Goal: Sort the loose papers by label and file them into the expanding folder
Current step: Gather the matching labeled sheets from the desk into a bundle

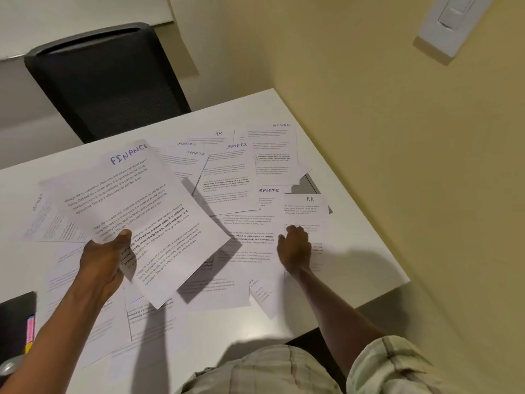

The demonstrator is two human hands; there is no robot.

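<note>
The left hand (103,261) grips the FINANCE sheet (136,220) at its lower corner, thumb on top, lifted clear of the table (355,223) at centre left of the frame. The right hand (294,248) lies flat, fingers spread and grasping nothing, on the HR sheet (306,214) at centre right. The other loose papers (227,177) overlap across the middle of the frame. The dark object with coloured tabs (20,322) at lower left is possibly the expanding folder. Judgement: the sheets are light, limp and apt to slide over one another; take each by an exposed corner or edge and support it to prevent creasing.
</note>
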